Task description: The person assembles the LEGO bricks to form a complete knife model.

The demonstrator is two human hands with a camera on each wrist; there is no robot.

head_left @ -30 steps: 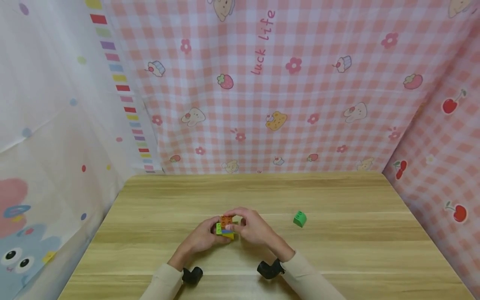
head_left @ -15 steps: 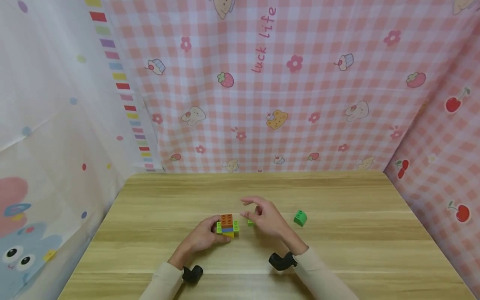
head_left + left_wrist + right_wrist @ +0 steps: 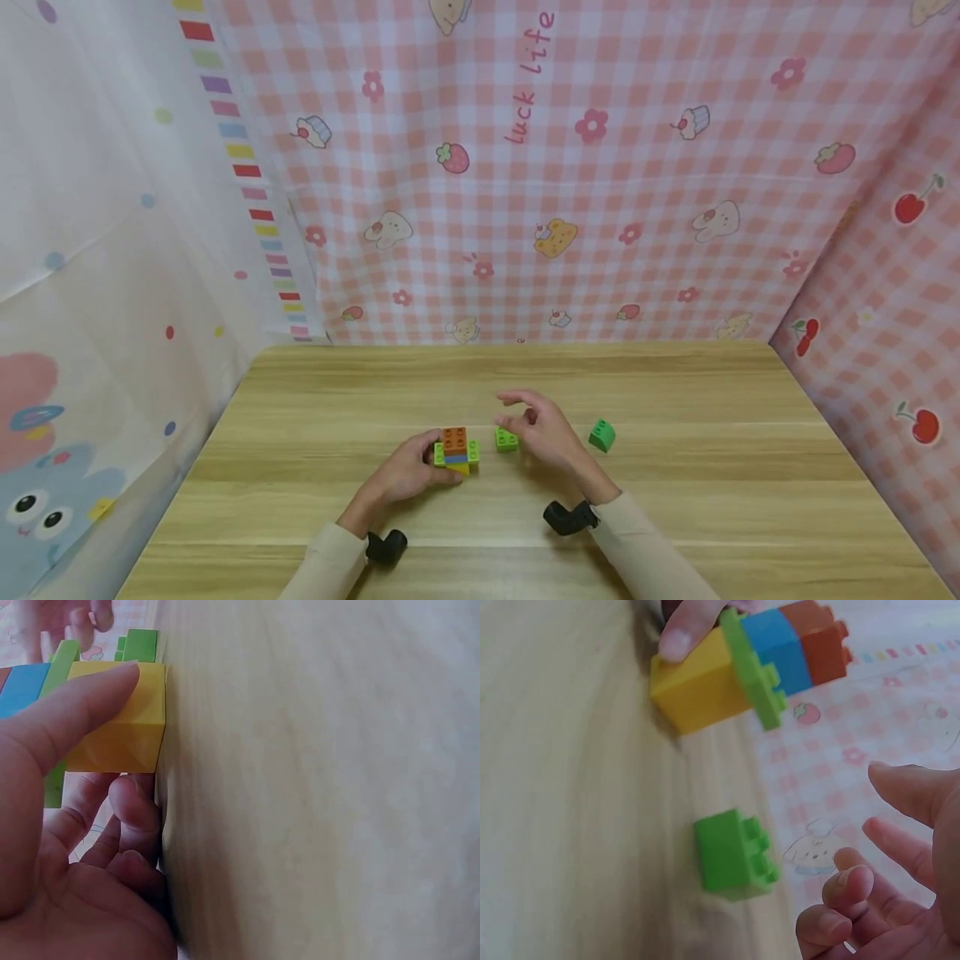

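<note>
A toy-brick stack (image 3: 454, 443) stands upright on a wood-grain desk (image 3: 300, 387), somewhat nearer the left edge than the right; bottom to top, it has a yellow block (image 3: 697, 686), light green plate (image 3: 750, 671), blue block (image 3: 780, 649) and orange block (image 3: 817, 641); the left hand (image 3: 408, 468) grips the yellow block between thumb and fingers, apparently to steady everything above; the right hand (image 3: 546, 429), fingers loosely parted, holds nothing beside a bright green block (image 3: 505, 442), perhaps placed there for easy reach; a curved green block (image 3: 602, 436) sits farther toward the right edge.
</note>
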